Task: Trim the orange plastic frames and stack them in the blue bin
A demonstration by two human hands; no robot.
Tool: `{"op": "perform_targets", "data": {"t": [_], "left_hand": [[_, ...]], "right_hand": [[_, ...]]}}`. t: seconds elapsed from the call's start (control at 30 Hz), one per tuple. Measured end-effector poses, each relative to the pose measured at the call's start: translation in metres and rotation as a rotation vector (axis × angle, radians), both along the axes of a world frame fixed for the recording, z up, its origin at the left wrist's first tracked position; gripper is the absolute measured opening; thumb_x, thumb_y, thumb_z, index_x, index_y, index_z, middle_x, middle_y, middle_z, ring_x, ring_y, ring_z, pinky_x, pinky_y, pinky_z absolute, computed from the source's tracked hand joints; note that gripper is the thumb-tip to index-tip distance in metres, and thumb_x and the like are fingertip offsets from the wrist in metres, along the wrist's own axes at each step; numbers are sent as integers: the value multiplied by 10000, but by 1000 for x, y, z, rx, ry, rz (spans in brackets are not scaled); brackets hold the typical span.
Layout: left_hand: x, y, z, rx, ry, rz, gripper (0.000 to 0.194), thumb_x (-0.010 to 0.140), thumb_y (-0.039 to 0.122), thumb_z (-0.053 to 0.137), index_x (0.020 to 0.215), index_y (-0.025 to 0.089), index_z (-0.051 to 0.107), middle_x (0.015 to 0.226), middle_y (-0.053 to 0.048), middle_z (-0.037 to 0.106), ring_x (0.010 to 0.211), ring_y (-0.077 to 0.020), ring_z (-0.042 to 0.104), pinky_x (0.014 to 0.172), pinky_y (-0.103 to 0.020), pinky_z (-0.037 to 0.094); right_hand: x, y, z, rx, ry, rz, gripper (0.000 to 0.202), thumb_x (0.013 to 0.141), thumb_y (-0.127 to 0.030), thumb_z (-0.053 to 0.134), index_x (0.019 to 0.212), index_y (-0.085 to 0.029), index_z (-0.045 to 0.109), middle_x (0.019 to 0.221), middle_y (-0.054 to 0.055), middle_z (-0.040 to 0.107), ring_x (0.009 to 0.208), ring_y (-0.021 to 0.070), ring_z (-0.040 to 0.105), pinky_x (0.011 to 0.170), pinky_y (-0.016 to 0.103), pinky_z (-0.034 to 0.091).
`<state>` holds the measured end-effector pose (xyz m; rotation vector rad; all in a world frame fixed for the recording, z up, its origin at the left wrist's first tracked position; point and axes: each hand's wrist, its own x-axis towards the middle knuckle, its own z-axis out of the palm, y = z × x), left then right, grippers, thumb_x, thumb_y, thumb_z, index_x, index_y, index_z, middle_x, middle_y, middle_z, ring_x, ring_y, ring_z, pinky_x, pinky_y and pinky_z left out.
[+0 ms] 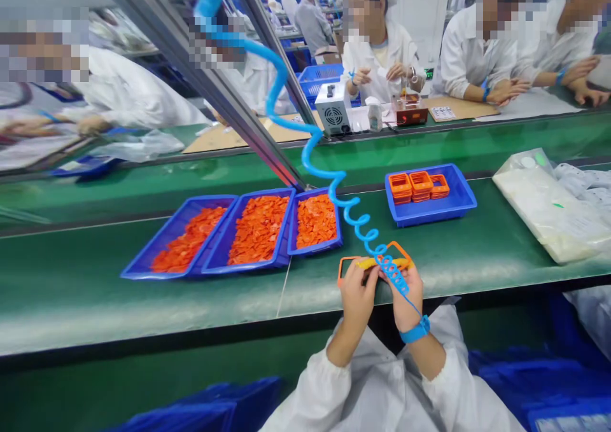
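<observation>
Close to the bench's near edge, my left hand (357, 295) is closed with its fingers at a thin orange square frame (340, 271). Beside it, my right hand (408, 295) is closed by another orange frame edge (400, 249); whether the two edges belong to one piece I cannot tell. Yellow covers, apparently finger cots (366, 263), show at the fingertips of both hands. A blue wristband (415, 330) circles my right wrist. Its coiled blue cord (363, 222) hangs in front of the right hand and partly hides the fingers.
Three blue trays (210, 269) of small orange pieces stand to the left. A blue tray (458, 200) with stacked orange frames sits behind my hands. Clear plastic bags (548, 222) lie at right. A metal post (229, 95) slants across; co-workers sit beyond.
</observation>
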<state>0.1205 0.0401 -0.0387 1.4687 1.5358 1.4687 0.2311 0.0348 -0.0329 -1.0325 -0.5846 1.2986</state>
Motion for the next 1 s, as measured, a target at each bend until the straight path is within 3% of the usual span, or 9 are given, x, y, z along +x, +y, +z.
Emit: {"op": "perform_targets", "data": {"t": [0.23, 0.43, 0.6, 0.73, 0.83, 0.9, 1.0], "left_hand": [[4, 3, 10, -16, -224, 19, 188, 977, 405, 812, 936, 226, 773, 929, -67, 770, 849, -236, 769, 788, -348, 652], [1, 1, 7, -20, -358, -79, 248, 981, 462, 813, 1043, 222, 794, 1128, -114, 782, 1022, -265, 788, 921, -390, 663], [3, -3, 1, -80, -446, -100, 281, 981, 440, 819, 1136, 210, 773, 1129, -117, 793, 1051, -267, 798, 974, -407, 651], [4, -2, -2, -56, -479, -100, 264, 962, 418, 840, 1103, 217, 744, 1096, -91, 768, 1022, -240, 781, 958, -379, 641], [2, 0, -4, -37, -508, -148, 292, 969, 382, 834, 1203, 233, 745, 1073, -74, 752, 1007, -225, 765, 946, -361, 629], [-1, 1, -4, -19, -455, -206, 315, 989, 361, 809, 1276, 236, 773, 1064, -74, 740, 1008, -224, 745, 937, -353, 613], [-7, 3, -1, 25, -311, -276, 249, 1032, 351, 761, 1227, 217, 838, 1027, -78, 713, 988, -223, 700, 896, -341, 586]], "right_hand": [[2, -1, 0, -15, -88, 17, 461, 850, -565, 942, 1121, -215, 814, 1148, 104, 855, 1086, 317, 818, 1066, 514, 659], [7, -1, 4, 45, -108, 96, 325, 854, -457, 957, 1064, -243, 831, 1094, 70, 857, 1064, 299, 810, 1047, 485, 648], [9, -2, -2, -6, -35, 90, 369, 806, -439, 987, 1068, -254, 806, 1076, 48, 855, 1076, 295, 805, 1053, 495, 641], [11, -1, -4, 3, -78, 105, 386, 806, -445, 988, 1080, -245, 804, 1074, 53, 853, 1062, 281, 798, 1049, 480, 636], [12, -1, -4, 19, -63, 104, 377, 798, -458, 998, 1039, -245, 802, 1024, 47, 847, 1005, 268, 796, 995, 451, 652], [12, 0, -4, 27, -44, 92, 403, 782, -468, 1012, 1036, -241, 796, 999, 46, 841, 976, 261, 796, 960, 440, 662], [12, 1, -7, 29, -32, 80, 462, 763, -471, 1031, 1071, -227, 787, 980, 45, 834, 943, 249, 797, 926, 425, 670]]}}
